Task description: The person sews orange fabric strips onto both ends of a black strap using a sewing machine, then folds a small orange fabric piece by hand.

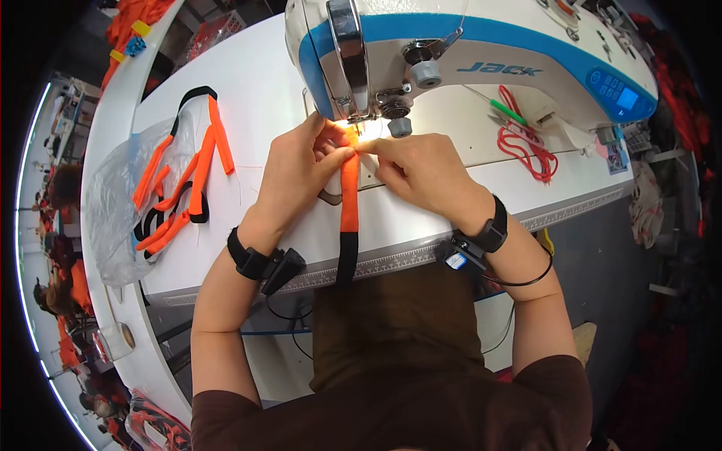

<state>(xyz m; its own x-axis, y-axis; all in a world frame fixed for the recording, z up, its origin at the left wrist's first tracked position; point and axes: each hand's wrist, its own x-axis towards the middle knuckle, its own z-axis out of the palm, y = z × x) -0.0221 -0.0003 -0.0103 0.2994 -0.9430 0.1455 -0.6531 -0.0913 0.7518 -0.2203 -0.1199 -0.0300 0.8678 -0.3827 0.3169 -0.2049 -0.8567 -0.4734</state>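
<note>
An orange and black fabric strap (350,199) runs up under the needle area of a white and blue sewing machine (481,68). Its black end hangs over the table's front edge. My left hand (301,161) pinches the strap's upper part between thumb and fingers, just left of the lit needle. From the right, my right hand (425,173) is closed, with its index fingertip at the strap's edge and the other fingers curled under. The fingers partly hide the stitching spot and presser foot.
Several orange and black straps (188,180) lie at the left on a clear plastic bag (113,195). Right of the needle are a red cord (526,150) and a green-handled tool (508,111). A ruler strip (398,261) runs along the table's front edge.
</note>
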